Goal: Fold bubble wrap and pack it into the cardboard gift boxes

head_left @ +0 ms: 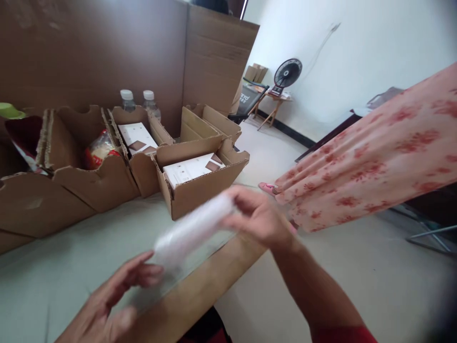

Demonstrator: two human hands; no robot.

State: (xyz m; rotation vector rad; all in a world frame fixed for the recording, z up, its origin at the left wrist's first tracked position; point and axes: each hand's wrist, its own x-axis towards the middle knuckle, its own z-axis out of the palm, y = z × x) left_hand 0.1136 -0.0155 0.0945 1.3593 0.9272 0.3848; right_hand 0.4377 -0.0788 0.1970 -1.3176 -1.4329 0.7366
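A whitish, cylindrical plastic-looking roll (pixel 194 231), smeared by motion, is tilted above the table's front edge. My right hand (pixel 259 216) grips its upper right end between thumb and fingers. My left hand (pixel 114 297) is open by the roll's lower left end, thumb and fingers apart. Its fingertips are close to that end; whether they touch it I cannot tell. Just beyond the roll stands a cardboard bin (pixel 207 190) with a white box (pixel 193 169) lying inside. What the roll is exactly is too blurred to make out.
More cardboard bins line the left, holding a red-and-clear packet (pixel 102 151) and another white box (pixel 137 137). Two white-capped bottles (pixel 127 100) stand behind them, before a tall cardboard panel (pixel 107 57). A floral pink cloth (pixel 364 162) hangs at right. A fan (pixel 287 74) stands farther back.
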